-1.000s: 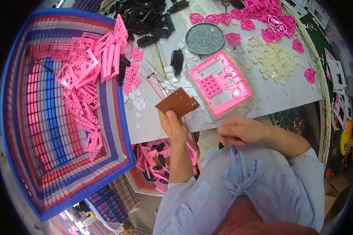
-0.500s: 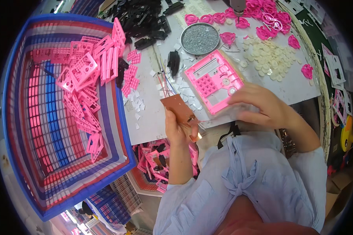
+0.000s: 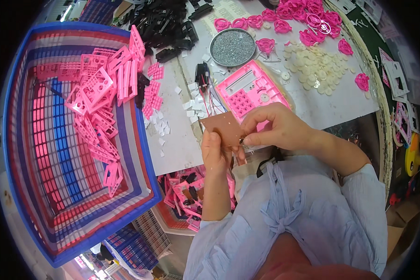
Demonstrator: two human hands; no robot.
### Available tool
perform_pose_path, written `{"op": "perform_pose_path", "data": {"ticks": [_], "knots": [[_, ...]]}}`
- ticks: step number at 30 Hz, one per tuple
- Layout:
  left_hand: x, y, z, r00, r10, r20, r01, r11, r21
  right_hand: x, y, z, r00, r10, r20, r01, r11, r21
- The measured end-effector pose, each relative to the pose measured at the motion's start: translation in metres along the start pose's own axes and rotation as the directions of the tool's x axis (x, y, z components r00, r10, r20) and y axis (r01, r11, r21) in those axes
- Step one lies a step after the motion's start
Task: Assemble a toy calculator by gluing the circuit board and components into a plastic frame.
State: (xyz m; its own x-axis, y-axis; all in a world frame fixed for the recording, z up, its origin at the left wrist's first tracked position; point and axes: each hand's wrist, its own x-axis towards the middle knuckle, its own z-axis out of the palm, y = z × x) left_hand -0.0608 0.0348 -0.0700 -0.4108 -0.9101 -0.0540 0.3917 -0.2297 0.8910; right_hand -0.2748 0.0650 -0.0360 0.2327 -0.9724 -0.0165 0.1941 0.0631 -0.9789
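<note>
- Above the surface's [image 3: 175, 147] near edge, the left hand [image 3: 214, 156] pinches the board [image 3: 223, 127] between thumb and fingers.
- The right hand [image 3: 281, 127] has thumb and forefinger close together at the board's corner; I cannot tell what they pinch.
- Wires [image 3: 208, 101] link board and black part [image 3: 201, 73], seemingly attached already.
- Board and pink shell [image 3: 252, 89] are not yet joined.

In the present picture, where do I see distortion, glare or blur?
Head view: the basket's blue rim bows outward, and the corners are black; head view: a bright patch glares at lower left; head view: the brown board and right hand look fairly sharp.
</note>
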Motion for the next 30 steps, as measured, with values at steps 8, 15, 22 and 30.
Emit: {"op": "perform_pose_path", "data": {"ticks": [8, 15, 22, 30], "knots": [[0.004, 0.008, -0.002, 0.971, -0.146, 0.188, 0.145, 0.989, 0.016, 0.004, 0.020, -0.018, 0.982, 0.006, 0.191, -0.042, 0.982, 0.185], [0.005, 0.008, -0.004, 0.957, -0.214, 0.198, 0.221, 0.975, -0.010, 0.003, 0.018, -0.024, 0.983, 0.050, 0.177, -0.077, 0.986, 0.151], [0.005, 0.011, -0.002, 0.916, -0.291, 0.276, 0.299, 0.954, 0.015, 0.000, -0.007, -0.046, 0.884, 0.282, 0.373, -0.309, 0.951, 0.013], [0.005, 0.022, 0.006, 0.966, -0.256, 0.044, 0.251, 0.964, 0.089, -0.016, -0.023, -0.079, 0.998, -0.026, 0.063, 0.039, 0.977, -0.211]]}}
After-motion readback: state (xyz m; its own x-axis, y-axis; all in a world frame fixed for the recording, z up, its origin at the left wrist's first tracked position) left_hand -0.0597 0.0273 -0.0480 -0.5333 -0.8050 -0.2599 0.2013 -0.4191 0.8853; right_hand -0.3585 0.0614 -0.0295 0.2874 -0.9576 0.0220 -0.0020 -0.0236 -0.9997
